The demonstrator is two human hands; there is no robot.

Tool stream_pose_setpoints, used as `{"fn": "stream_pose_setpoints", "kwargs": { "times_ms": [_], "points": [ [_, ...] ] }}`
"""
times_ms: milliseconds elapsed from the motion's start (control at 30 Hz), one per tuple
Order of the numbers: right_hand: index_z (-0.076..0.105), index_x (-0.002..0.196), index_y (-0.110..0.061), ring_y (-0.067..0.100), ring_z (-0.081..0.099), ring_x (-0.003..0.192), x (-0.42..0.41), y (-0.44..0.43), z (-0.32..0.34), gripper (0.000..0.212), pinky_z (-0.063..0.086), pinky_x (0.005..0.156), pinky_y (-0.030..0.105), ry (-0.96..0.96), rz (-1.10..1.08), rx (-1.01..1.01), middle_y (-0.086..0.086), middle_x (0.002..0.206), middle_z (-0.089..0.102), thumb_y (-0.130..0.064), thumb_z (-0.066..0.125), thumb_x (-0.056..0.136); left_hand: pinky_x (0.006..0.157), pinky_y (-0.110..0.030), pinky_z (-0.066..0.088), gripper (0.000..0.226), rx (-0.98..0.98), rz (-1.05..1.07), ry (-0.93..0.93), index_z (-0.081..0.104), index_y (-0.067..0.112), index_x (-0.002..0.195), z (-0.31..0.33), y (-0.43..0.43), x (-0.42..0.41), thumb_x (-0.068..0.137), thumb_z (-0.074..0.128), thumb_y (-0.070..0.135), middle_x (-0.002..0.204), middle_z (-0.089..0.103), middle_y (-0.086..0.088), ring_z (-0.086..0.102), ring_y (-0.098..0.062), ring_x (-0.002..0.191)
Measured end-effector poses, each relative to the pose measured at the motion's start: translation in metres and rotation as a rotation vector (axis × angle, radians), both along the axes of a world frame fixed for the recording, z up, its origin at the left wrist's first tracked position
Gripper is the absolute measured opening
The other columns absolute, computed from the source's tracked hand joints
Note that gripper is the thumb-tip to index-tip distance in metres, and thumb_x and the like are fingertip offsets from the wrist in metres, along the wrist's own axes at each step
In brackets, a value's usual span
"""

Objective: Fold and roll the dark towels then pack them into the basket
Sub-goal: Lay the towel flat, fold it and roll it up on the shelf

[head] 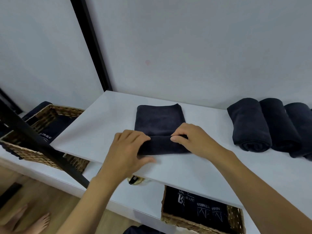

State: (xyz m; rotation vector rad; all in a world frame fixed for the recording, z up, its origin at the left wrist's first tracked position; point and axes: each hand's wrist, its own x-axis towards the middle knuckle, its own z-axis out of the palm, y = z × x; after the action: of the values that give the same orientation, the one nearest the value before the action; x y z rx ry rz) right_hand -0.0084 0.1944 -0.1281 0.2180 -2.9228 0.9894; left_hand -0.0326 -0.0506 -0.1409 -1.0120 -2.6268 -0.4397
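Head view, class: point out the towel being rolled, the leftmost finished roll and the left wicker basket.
Towel being rolled (158,120), head view, flat unrolled part.
Leftmost finished roll (248,122), head view, upper side.
Left wicker basket (67,108), head view, far rim.

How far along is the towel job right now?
Done: three rolled towels lie side by side on the white shelf, at right. In hand: the left hand and right hand grip the near edge of the folded towel, roll barely started. Left: finish this roll, then pack the rolls; none of them is in a wicker basket yet.
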Motion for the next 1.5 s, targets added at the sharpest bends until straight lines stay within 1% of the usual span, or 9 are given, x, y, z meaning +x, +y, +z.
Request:
{"fn": "stream_pose_setpoints", "kwargs": {
  "times_ms": [167,367,533,667,800,900,1200,1367,1500],
  "points": [
    [0.068,0.103,-0.024,0.015,0.058,0.095,0.018,-0.013,-0.011,0.018,0.038,0.083,0.031,0.404,0.057,0.262,-0.011,0.106,0.062,-0.034,0.059,0.090,0.085,-0.028,0.032,0.029,0.069,0.027,-0.067,0.062,0.024,0.113,-0.011,0.005,-0.008,0.086,0.069,0.032,0.104,0.061,0.016,0.048,-0.016,0.100],
    [0.059,0.123,-0.026,0.014,0.054,0.107,0.010,-0.008,-0.001,0.032,0.036,0.096,0.030,0.207,0.119,0.228,-0.012,0.120,0.060,-0.031,0.064,0.092,0.073,-0.017,0.040,0.004,0.214,-0.010,-0.613,0.060,0.034,0.097,0.018,0.002,-0.031,0.093,0.062,0.034,0.087,0.062,0.018,0.059,-0.002,0.086],
    [0.064,0.115,-0.030,0.014,0.054,0.095,-0.031,-0.002,0.018,0.023,0.039,0.099,0.038,-0.101,0.076,0.123,-0.023,0.089,0.058,-0.039,0.051,0.098,0.085,-0.020,0.039,0.031,0.279,0.101,-0.247,0.062,0.025,0.116,0.008,0.012,-0.043,0.090,0.062,0.042,0.112,0.056,0.011,0.053,-0.007,0.098],
    [0.062,0.113,-0.033,0.015,0.054,0.110,-0.045,-0.004,0.008,0.021,0.038,0.100,0.038,-0.006,-0.045,0.070,-0.013,0.116,0.063,-0.039,0.057,0.094,0.088,-0.028,0.037,0.047,0.085,0.027,-0.028,0.063,0.023,0.115,-0.004,0.006,-0.043,0.083,0.055,0.058,0.113,0.062,0.006,0.052,-0.019,0.101],
    [0.068,0.107,-0.027,0.012,0.052,0.105,-0.024,-0.009,-0.013,0.024,0.031,0.090,0.032,0.448,-0.044,0.243,-0.012,0.112,0.061,-0.041,0.064,0.087,0.087,-0.029,0.037,0.025,0.149,0.059,-0.190,0.067,0.024,0.108,0.006,0.014,-0.062,0.091,0.062,0.041,0.102,0.062,0.010,0.048,-0.015,0.095],
    [0.063,0.121,-0.023,0.015,0.051,0.114,-0.022,-0.004,-0.027,0.045,0.025,0.094,0.027,0.418,0.028,0.353,-0.008,0.123,0.059,-0.044,0.068,0.081,0.079,-0.026,0.041,0.017,0.162,0.053,-0.363,0.070,0.024,0.100,0.017,0.025,-0.082,0.093,0.060,0.035,0.090,0.062,0.011,0.055,-0.014,0.088],
    [0.063,0.097,-0.036,0.020,0.049,0.100,-0.068,0.004,0.003,0.018,0.036,0.087,0.042,0.024,-0.102,0.161,-0.006,0.101,0.056,-0.047,0.048,0.095,0.093,-0.035,0.036,0.056,0.044,0.062,-0.177,0.059,0.033,0.124,0.004,0.030,-0.090,0.080,0.056,0.066,0.121,0.053,0.007,0.048,-0.021,0.107],
    [0.058,0.125,-0.022,0.024,0.052,0.114,-0.054,-0.010,-0.008,0.037,0.025,0.094,0.040,0.407,-0.109,0.499,-0.001,0.124,0.058,-0.037,0.059,0.091,0.089,-0.039,0.042,0.040,-0.052,0.088,-0.503,0.063,0.036,0.109,0.023,0.040,-0.128,0.082,0.057,0.065,0.099,0.059,0.007,0.054,-0.021,0.099],
    [0.054,0.131,-0.024,0.022,0.049,0.118,-0.070,-0.005,-0.010,0.040,0.024,0.097,0.037,0.275,-0.112,0.428,-0.004,0.129,0.055,-0.037,0.058,0.093,0.065,-0.029,0.042,0.030,0.010,0.081,-0.695,0.063,0.027,0.087,0.033,0.050,-0.148,0.088,0.058,0.057,0.084,0.063,0.001,0.059,-0.020,0.080]
  ]
}}
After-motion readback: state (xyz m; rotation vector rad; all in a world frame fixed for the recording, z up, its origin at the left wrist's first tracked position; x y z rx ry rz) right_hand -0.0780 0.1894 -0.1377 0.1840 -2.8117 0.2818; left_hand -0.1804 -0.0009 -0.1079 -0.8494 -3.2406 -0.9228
